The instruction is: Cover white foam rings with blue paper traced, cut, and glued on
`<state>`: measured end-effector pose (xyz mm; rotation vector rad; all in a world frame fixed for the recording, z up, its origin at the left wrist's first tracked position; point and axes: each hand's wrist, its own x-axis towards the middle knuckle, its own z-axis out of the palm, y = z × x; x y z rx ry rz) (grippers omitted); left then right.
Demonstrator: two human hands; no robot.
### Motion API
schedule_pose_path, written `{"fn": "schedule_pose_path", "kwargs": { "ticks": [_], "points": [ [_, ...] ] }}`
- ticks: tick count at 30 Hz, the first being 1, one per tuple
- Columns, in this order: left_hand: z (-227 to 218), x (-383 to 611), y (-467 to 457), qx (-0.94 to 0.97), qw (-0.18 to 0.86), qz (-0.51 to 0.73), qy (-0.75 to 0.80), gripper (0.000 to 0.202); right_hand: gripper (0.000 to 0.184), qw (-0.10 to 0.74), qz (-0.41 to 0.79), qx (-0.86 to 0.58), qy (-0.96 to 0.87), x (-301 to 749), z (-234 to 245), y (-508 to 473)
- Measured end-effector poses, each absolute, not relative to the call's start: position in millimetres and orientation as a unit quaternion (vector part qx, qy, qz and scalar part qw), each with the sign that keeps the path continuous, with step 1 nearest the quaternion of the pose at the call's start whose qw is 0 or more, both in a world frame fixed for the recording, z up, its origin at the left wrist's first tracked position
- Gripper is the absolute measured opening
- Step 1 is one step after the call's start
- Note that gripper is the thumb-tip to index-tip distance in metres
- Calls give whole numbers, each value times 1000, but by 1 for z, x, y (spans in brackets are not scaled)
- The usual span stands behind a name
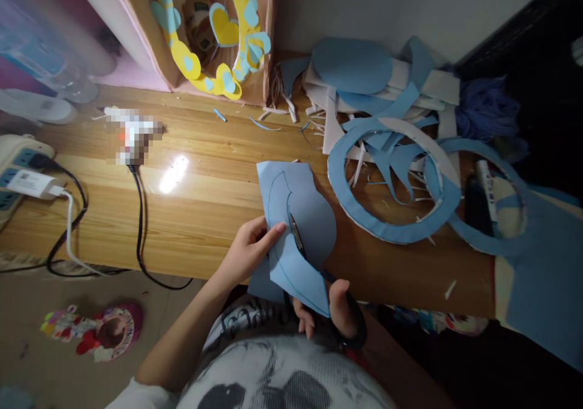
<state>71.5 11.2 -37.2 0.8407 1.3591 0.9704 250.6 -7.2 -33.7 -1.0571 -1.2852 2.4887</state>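
Observation:
My left hand [248, 250] pinches the left edge of a blue foam sheet [298, 214] that has a curved outline drawn on it. The sheet is held above the near edge of the wooden table [191, 196]. My right hand [334, 315] is closed round the black handles of a pair of scissors [298, 237]. Their blades sit in a cut running up the middle of the sheet. Most of my right hand is hidden behind the sheet.
Blue foam rings and offcuts [392, 178] lie piled at the right of the table. A cardboard box with yellow and blue hearts [214, 32] stands at the back. A power strip with a white charger [27, 181], black cables [139, 214] and a glue gun lie left.

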Motion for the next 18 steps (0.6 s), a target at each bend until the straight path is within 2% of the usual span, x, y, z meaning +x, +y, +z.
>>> {"fn": "schedule_pose_path", "kwargs": {
  "ticks": [7,18],
  "points": [
    [-34,78,11,348,589,440,582,41,82,132,832,-362,-400,255,-44,-17],
    [-28,75,15,329,631,426,559,39,77,139,827,-361,-407,259,-50,-18]
  ]
}}
